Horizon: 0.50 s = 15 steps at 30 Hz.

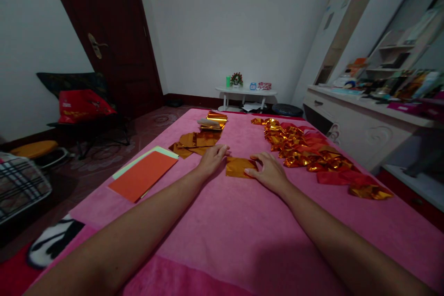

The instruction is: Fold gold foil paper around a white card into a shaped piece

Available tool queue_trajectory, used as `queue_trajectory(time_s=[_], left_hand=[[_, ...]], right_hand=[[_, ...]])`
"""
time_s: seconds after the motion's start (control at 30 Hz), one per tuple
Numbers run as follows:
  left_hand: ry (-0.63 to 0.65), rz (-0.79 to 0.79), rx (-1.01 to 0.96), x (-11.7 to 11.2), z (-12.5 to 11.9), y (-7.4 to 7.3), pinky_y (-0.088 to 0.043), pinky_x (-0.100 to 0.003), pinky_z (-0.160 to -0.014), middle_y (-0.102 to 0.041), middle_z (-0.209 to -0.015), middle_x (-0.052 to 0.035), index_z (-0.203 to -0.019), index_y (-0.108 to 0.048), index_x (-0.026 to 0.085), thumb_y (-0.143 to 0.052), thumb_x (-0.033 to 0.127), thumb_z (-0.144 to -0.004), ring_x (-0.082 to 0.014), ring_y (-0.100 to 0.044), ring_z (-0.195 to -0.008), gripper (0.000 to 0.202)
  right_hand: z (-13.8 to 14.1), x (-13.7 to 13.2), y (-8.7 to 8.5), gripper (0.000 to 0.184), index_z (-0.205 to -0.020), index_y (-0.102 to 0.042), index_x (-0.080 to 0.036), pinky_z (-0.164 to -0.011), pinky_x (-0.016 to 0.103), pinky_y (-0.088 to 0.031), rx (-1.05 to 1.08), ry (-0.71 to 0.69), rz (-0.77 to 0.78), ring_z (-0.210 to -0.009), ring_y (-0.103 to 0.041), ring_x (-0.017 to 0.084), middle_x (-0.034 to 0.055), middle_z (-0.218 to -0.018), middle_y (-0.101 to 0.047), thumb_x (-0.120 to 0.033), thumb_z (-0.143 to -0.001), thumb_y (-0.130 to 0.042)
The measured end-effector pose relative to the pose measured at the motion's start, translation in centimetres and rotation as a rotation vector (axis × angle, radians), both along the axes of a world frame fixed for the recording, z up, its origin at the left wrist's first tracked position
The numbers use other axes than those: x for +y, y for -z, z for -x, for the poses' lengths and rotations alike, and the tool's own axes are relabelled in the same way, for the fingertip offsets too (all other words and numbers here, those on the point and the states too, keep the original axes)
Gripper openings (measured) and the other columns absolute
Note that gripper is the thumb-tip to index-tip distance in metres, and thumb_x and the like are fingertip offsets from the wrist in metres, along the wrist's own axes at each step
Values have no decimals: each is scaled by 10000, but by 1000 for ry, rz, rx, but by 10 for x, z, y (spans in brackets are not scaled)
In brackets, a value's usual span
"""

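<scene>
A small rectangular sheet of gold foil (236, 167) lies flat on the pink blanket between my hands. My left hand (212, 161) is beside the sheet's left end, its fingers stretched forward and holding nothing that I can see. At the right end is my right hand (269, 172), thumb resting on the foil and index fingertip by its far edge, with a gap between them. Just beyond my left hand are flat gold foil pieces (197, 141), loosely overlapping. Behind them sits a shiny gold foil stack (215, 120), partly rolled.
Crumpled gold and red foil pieces (294, 148) run along the blanket's right side. Orange paper (144, 173) lies over pale green sheets at left. A white dresser (360, 120) borders the right. Beyond the pink blanket (222, 236) stands a low white table (248, 90).
</scene>
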<state>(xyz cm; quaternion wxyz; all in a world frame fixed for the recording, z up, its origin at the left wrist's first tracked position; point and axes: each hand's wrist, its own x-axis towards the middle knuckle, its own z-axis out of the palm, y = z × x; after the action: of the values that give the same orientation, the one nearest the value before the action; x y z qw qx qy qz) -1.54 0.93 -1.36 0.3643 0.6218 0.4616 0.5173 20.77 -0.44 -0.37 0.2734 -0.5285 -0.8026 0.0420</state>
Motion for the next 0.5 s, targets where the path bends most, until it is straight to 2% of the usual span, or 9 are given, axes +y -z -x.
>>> queue_trajectory(time_s=[0.1, 0.27, 0.37, 0.5], left_hand=[[60, -17, 47, 1, -2, 2, -501, -336, -818, -699, -909, -118, -978, -658, 119, -497, 458, -864, -213, -656, -886, 392], [115, -33, 56, -4, -6, 0, -517, -348, -802, -709, -934, -118, -981, -650, 115, -579, 334, -816, -223, -672, -864, 283], [129, -33, 56, -11, -9, -6, -522, -339, -785, -715, -918, -120, -990, -653, 108, -597, 302, -797, -218, -677, -840, 279], [164, -75, 108, -18, -11, -11, -522, -308, -777, -713, -926, -105, -984, -672, 115, -629, 273, -764, -200, -670, -831, 275]], right_hand=[[-1, 2, 3, 406, -1016, -625, -184, -854, 364, -447, 107, -27, 20, -963, -580, 223, 69, -1021, -644, -359, -661, -720], [-2, 6, 8, 528, -1140, -568, -179, -875, 364, -461, 320, -48, 94, -957, -615, 206, 70, -1055, -657, -237, -637, -719], [-2, 8, 11, 547, -1153, -570, -185, -886, 362, -463, 348, -107, 114, -959, -619, 203, 64, -1048, -663, -218, -628, -719], [-1, 8, 11, 473, -1097, -607, -185, -901, 361, -458, 352, -162, 100, -960, -614, 202, 60, -1049, -659, -191, -634, -705]])
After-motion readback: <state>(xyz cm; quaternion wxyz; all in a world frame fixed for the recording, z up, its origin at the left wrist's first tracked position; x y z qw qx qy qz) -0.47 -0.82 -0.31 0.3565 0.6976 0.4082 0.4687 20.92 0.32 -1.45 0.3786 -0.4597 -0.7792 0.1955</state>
